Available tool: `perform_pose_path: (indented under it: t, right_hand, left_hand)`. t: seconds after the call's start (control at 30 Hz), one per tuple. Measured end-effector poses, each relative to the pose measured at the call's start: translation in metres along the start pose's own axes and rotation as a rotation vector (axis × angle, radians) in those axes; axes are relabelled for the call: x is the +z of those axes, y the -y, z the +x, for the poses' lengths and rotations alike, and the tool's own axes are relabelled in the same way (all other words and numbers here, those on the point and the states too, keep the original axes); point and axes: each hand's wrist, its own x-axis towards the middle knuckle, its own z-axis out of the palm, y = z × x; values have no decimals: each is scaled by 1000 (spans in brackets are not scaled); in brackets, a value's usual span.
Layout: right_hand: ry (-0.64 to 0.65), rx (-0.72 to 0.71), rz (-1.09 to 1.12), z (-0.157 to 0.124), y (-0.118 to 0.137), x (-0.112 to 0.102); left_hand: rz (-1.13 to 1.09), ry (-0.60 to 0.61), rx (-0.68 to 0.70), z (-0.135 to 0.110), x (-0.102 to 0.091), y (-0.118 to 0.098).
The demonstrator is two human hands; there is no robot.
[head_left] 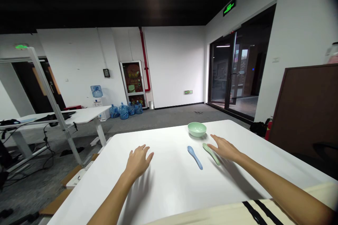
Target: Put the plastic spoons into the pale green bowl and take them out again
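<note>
My left hand (137, 161) lies flat on the white table (169, 186), fingers stretched out, holding nothing. My right hand (224, 147) reaches forward with fingers extended, its fingertips touching or just beside the handle of a green spoon (211, 153). A blue spoon (194, 157) lies on the table just left of the green one, both pointing away from me. A pale green bowl (196, 129) stands upright beyond the spoons near the table's far edge.
A dark brown cabinet (306, 109) stands to the right. On the left is another white desk (66, 116) with cables and a metal frame. Water bottles (124, 109) sit by the far wall. Glass doors (232, 77) are at the back right.
</note>
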Motion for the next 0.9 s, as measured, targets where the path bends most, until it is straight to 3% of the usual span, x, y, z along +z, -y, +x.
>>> perform_pose_path:
  t: [0.33,0.6,0.9]
  right_hand:
    - [-2,-1,23,-3,3,-5]
    - [-11,45,60,3,7,-22]
    - [32,128,-81,36,-26,-32]
  left_hand:
    - [3,0,4,-1,-2,-1]
    - [1,-7,9,-1,-3,-2]
    - [1,-4,25,-1,-1,0]
